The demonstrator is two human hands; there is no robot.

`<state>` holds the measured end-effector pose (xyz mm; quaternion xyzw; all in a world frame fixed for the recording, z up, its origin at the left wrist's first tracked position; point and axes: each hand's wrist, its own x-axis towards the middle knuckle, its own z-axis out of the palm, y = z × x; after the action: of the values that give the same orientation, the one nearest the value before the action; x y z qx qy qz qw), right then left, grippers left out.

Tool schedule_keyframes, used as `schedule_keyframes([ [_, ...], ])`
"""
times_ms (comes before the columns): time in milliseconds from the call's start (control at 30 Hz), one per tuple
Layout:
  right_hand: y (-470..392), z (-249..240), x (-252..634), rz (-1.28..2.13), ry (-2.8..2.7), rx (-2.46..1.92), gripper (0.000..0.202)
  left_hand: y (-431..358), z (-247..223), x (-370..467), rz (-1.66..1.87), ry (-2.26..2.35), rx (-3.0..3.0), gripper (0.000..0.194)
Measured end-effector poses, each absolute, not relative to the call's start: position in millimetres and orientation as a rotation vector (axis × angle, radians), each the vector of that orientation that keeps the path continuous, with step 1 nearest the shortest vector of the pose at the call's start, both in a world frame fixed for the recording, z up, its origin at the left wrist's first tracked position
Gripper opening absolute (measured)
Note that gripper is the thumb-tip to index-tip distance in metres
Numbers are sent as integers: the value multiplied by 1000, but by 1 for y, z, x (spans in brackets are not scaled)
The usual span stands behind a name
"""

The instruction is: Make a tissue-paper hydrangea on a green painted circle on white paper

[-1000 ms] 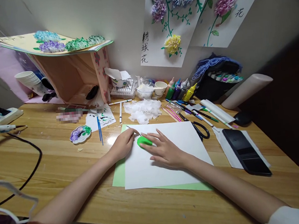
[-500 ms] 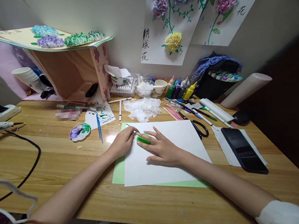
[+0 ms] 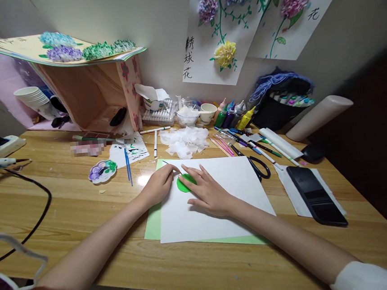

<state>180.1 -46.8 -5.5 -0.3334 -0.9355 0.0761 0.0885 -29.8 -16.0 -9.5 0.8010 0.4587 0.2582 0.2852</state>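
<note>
Centrally, the left hand (image 3: 158, 184) has its fingers curled closed around a thin dark stick (image 3: 166, 163), while the right hand (image 3: 213, 193) lies open, fingers spread, some fingertips touching a bright green disc (image 3: 184, 184) on the white paper (image 3: 220, 221). Beyond them to the left, a flower-shaped palette (image 3: 102, 172) carries purple and green paint; farther back, a clear bowl (image 3: 187, 117) is heaped with white scraps, beside a paper cup (image 3: 207, 115) whose contents I cannot make out. Left of the bowl stands a white rack (image 3: 160, 116) of pens, and to the right a black bag (image 3: 267, 107) holds capped markers under blue yarn (image 3: 281, 79). At far left, nested paper cups (image 3: 35, 101) lean beside an open pink box (image 3: 83, 93) with a black object inside. Compared with half a second ago, more of the disc shows as a rounded shape, and the left hand is nearly unchanged. The white paper overlaps a green sheet (image 3: 155, 227) on the wooden table (image 3: 132, 263), with black-handled scissors (image 3: 260, 167) partly beneath its right edge and a black phone (image 3: 316, 195) farther right. Behind, crumpled white tissue (image 3: 184, 141) lies before paint bottles (image 3: 233, 116), and hydrangea pictures (image 3: 220, 63) hang on the grey wall (image 3: 160, 44).
</note>
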Motion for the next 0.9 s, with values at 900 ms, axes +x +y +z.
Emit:
schedule_keyframes([
  [900, -46, -11, 191, 212, -2731, -1077, 64, -17, -6, -29, 679, 1231, 2128, 26],
])
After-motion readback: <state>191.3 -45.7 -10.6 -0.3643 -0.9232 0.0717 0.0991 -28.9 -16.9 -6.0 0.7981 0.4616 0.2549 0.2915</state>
